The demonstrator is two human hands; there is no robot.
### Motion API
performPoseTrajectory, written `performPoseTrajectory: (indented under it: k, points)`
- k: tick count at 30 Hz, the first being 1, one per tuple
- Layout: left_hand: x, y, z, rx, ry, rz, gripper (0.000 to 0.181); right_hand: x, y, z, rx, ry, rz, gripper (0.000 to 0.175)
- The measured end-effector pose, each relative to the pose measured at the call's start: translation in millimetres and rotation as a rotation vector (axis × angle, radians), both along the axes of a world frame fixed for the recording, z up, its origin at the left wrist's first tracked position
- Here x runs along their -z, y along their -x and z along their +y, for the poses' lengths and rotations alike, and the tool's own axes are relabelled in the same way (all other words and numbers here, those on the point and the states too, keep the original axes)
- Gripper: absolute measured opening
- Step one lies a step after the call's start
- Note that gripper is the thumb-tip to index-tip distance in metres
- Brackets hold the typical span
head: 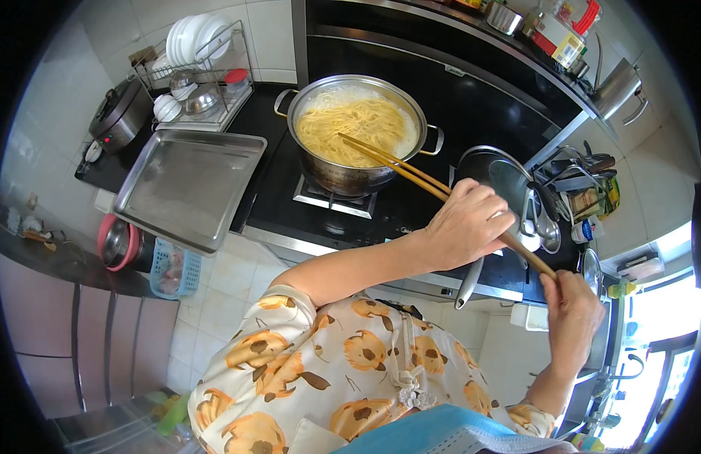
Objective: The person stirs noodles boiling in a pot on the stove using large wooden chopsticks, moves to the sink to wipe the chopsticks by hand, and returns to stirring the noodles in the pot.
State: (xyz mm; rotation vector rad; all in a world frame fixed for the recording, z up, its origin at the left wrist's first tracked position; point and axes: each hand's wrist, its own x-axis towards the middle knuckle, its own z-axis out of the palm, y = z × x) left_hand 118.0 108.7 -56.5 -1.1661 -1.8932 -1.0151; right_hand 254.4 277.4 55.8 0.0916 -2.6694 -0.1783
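Note:
A two-handled steel pot (350, 173) sits on the gas burner, with yellow noodles (356, 122) in pale, foamy liquid. Long wooden chopsticks (404, 164) slant down into the noodles, their tips slightly apart on the surface. My left hand (470, 224) grips them around the middle, its arm stretched across the front of the stove. Farther back, my right hand (575, 315) pinches the rear end of the same chopsticks. The lower tips are partly lost among the noodles.
A rectangular metal tray (191, 187) lies left of the stove, by a dish rack (237, 108) and an electric cooker (120, 113). A wok (492, 164) holding ladles (549, 232) stands right of the pot; its handle (470, 284) juts past the counter edge. A blue basket (174, 269) is lower left.

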Motion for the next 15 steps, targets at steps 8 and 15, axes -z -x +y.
performPoseTrajectory:
  k: [8,15]
  points:
    - [69,-14,-31,-0.026,0.076,0.018,0.057,122,-18,34,0.041,0.462,-0.308,0.019]
    - [109,-33,-67,-0.078,-0.017,-0.180,0.033,178,-24,11,0.106,1.017,-0.628,0.022]
